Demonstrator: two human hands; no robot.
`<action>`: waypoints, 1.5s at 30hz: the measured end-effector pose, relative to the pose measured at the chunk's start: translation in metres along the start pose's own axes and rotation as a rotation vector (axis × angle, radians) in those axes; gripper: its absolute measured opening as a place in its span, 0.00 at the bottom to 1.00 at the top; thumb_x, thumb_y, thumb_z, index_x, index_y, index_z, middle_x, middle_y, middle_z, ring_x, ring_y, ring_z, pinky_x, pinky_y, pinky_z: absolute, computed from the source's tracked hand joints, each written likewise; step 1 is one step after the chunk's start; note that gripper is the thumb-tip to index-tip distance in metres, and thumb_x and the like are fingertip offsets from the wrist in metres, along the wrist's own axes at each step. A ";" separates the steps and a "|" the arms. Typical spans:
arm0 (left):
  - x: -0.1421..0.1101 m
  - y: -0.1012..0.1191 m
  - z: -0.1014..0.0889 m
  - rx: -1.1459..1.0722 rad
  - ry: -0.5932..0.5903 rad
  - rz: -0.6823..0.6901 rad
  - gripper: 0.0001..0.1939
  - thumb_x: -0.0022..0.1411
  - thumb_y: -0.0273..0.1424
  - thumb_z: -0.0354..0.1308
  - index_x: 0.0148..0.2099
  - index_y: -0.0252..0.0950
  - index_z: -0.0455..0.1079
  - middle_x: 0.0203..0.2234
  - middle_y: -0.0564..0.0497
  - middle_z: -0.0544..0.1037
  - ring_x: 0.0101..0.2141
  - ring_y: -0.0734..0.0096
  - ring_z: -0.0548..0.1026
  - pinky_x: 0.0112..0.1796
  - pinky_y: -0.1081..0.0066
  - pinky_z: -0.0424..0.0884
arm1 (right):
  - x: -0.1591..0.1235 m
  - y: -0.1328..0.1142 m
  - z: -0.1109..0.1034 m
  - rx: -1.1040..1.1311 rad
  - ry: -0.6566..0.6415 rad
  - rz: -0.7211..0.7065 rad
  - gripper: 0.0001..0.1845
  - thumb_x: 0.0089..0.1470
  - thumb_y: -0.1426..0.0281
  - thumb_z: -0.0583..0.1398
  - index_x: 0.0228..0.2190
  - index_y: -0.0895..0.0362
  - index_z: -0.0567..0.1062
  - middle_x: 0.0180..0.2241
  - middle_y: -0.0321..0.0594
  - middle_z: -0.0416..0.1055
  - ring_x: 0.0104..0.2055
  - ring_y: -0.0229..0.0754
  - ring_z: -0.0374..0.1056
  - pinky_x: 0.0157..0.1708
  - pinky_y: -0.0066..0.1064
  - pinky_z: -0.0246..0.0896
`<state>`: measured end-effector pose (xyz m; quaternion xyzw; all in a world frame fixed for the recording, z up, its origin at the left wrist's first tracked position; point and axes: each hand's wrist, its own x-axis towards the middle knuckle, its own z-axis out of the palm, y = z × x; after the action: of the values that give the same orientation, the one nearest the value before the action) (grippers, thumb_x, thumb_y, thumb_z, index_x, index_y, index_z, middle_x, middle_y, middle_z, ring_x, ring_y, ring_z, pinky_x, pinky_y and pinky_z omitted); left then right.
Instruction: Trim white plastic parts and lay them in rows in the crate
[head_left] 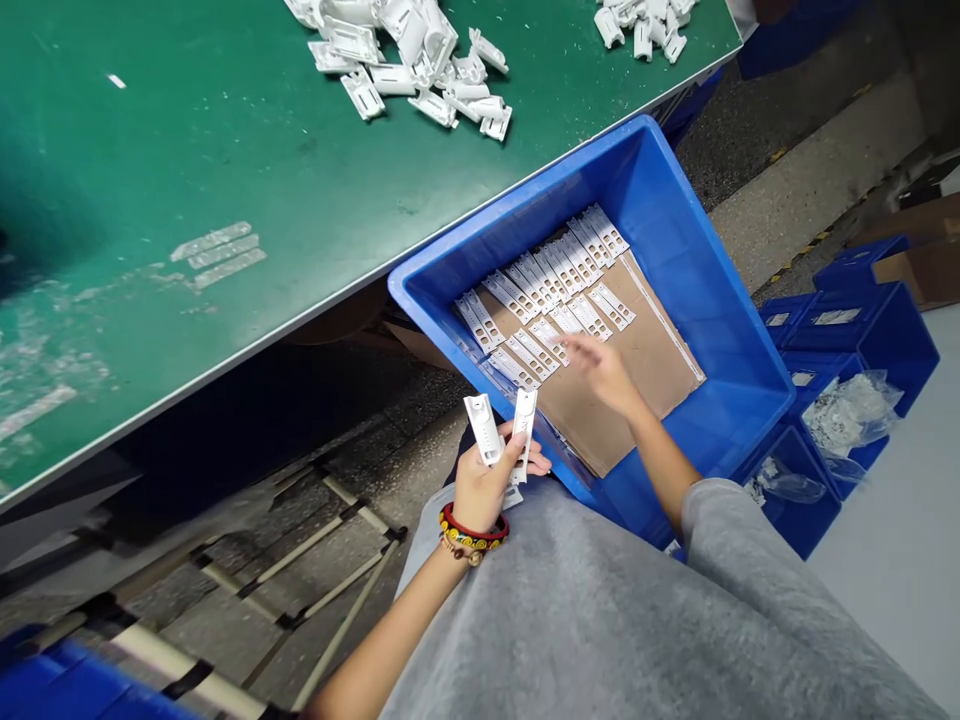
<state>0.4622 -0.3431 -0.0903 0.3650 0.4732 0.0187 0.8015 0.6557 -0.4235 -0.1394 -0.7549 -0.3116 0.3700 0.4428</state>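
Note:
My left hand, with a beaded bracelet at the wrist, is closed around several white plastic pieces just outside the blue bin. They are narrow and long, and at least two stand up between the thumb and fingers. My right hand reaches into the blue bin, slightly blurred, its fingers stretched out at the lower row of white plastic pieces. No piece shows clearly in it. Two slanting rows of such slotted pieces lie on a cardboard sheet in the bin.
A green worktable borders the bin and bears a heap of white plastic parts and a smaller pile. Stacked blue crates with bagged parts stand at right. A tube frame is at lower left.

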 end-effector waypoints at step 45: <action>-0.001 -0.008 -0.005 0.230 -0.250 0.112 0.26 0.61 0.56 0.47 0.34 0.36 0.62 0.20 0.58 0.63 0.17 0.80 0.56 0.18 0.75 0.54 | -0.048 -0.034 0.047 0.345 -0.199 0.152 0.19 0.54 0.52 0.61 0.37 0.53 0.76 0.31 0.36 0.69 0.31 0.38 0.65 0.33 0.31 0.64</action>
<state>0.4551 -0.3467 -0.0962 0.4794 0.3480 -0.0363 0.8048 0.5859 -0.4273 -0.1105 -0.6490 -0.2279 0.5227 0.5035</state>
